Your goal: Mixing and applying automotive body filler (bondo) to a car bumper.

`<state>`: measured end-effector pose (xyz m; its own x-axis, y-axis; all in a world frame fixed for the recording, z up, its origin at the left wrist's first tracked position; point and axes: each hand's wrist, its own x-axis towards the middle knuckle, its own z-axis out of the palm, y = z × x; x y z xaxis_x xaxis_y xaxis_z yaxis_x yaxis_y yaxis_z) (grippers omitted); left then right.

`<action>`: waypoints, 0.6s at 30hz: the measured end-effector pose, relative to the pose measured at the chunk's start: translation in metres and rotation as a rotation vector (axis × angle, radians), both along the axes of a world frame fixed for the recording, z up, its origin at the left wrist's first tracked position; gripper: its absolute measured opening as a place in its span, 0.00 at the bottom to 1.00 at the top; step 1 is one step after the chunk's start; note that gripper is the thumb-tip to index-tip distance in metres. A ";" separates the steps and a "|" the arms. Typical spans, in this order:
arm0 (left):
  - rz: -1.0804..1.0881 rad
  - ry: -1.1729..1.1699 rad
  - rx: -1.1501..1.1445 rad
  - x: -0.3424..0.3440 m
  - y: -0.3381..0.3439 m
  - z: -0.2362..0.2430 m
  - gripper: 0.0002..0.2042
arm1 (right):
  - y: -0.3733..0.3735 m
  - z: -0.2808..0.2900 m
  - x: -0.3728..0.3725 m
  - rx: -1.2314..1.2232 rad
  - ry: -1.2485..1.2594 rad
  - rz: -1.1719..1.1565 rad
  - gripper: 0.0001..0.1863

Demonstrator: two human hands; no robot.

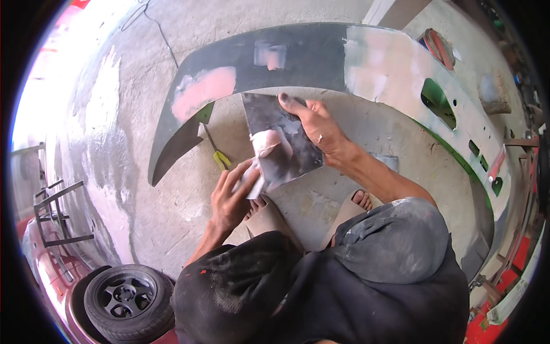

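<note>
Putty [264, 141] sits on the board [281, 143] your right hand [315, 129] pinches; your left hand [232, 195], fingers pressed on the spreader [255, 182], is just below it.

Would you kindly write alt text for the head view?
A crouching person's right hand holds a dark flat board bearing pink filler, while the left hand presses a scraper to it, beside a curved car bumper.

Dark, dust-smeared trousers [321, 281] are worn, greyed with powder over the right knee; bare forearms are seen, and tan open sandals [344, 209] on both feet.
</note>
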<state>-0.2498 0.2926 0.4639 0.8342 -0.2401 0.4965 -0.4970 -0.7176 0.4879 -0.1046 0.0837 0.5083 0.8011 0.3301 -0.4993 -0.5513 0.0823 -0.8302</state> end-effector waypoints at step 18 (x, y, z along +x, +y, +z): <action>0.117 0.747 -0.264 0.045 0.004 0.092 0.04 | 0.006 -0.025 -0.009 -0.325 -0.277 0.102 0.20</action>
